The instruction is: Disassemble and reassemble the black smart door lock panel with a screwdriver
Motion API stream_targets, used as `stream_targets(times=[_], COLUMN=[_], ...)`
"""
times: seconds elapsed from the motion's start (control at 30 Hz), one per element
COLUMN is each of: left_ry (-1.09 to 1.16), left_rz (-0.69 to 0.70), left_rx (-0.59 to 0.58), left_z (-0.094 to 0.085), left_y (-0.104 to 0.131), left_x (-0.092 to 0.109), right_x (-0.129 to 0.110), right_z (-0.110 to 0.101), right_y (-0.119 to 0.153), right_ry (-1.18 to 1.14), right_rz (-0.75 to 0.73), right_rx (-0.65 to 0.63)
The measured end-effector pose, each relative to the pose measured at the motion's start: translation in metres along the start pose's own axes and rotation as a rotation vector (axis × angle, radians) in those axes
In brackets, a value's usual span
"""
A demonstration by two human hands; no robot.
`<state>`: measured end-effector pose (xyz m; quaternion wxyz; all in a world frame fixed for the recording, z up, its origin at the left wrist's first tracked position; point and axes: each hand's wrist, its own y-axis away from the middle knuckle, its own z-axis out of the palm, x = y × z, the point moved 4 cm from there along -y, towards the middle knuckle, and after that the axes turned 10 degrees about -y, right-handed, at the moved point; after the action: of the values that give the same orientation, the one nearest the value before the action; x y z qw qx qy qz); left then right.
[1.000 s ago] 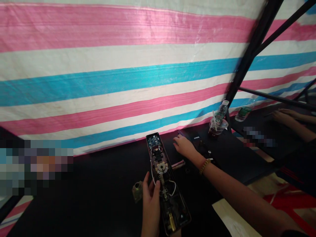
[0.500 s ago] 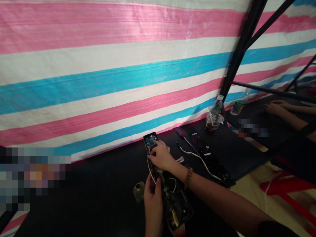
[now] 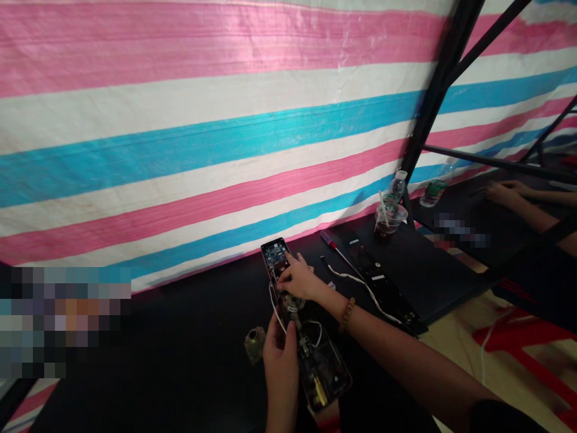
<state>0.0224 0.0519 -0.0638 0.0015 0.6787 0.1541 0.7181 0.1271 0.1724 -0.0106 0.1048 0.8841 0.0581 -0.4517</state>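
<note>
Striped tarp (image 3: 202,150) in pink, white and blue hangs behind a black table (image 3: 171,349); black metal frame posts (image 3: 433,96) rise at right.

Opened lock body (image 3: 303,328), long and narrow, lies on the table, near end toward the person, far end toward the tarp. Inside: blue circuit board (image 3: 274,257) at the far end, round white part mid-length, brass piece near the close end, white wire (image 3: 273,308) looping along its left edge.

Left hand (image 3: 280,355) grips the lock body's left edge, fingers curled around it, thumb on top. Right hand (image 3: 297,278), bead bracelet (image 3: 346,314) at the wrist, rests on the upper section just below the circuit board, fingers bent and pressing down; whether anything small is pinched there I cannot tell.

Small metal part (image 3: 255,344) sits on the table just left of the left hand. To the right: red-handled screwdriver (image 3: 336,249), white cable (image 3: 365,291), black panel (image 3: 383,285). Farther right: plastic cup (image 3: 389,220) with straw, clear bottle (image 3: 396,187). Another person's hands (image 3: 507,192) rest on the neighbouring table.
</note>
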Motion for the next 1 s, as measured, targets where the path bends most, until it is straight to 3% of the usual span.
stream_targets(times=[0.4, 0.8, 1.0], left_ry=[-0.067, -0.142, -0.164], left_rz=[0.05, 0.104, 0.136], left_rx=[0.001, 0.016, 0.026], left_z=[-0.002, -0.001, 0.0], left_y=[0.0, -0.005, -0.005], left_x=[-0.008, 0.001, 0.004], right_x=[0.011, 0.001, -0.003], right_z=[0.008, 0.006, 0.0], right_y=[-0.001, 0.003, 0.005], right_ry=[0.041, 0.075, 0.086], right_rz=[-0.158, -0.132, -0.299], right_rx=[0.053, 0.024, 0.154])
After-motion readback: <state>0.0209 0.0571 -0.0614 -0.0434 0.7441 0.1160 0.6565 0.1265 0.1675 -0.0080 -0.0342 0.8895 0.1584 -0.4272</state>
